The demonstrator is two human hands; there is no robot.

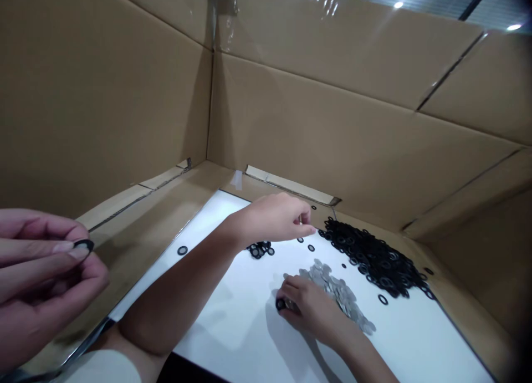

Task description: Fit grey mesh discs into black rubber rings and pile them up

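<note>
My left hand (285, 218) hangs over the far side of the white board (233, 311), its fingers curled, a fingertip close to the heap of black rings (374, 255). Whatever may be in its fingers is hidden. Nearer to me, my right hand (305, 305) is closed on a black ring (281, 304) beside a spread pile of thin translucent grey discs (328, 283). A small group of black rings with pale centres (260, 250) lies just beyond my left forearm. One more such ring (182, 250) sits alone on the left part of the board.
At the left edge, another person's hands (45, 277) hold a black ring with a grey disc. Tall cardboard walls (316, 128) rise at the left, back and right. Several loose rings, one of them a black ring (383, 300), lie around the heap.
</note>
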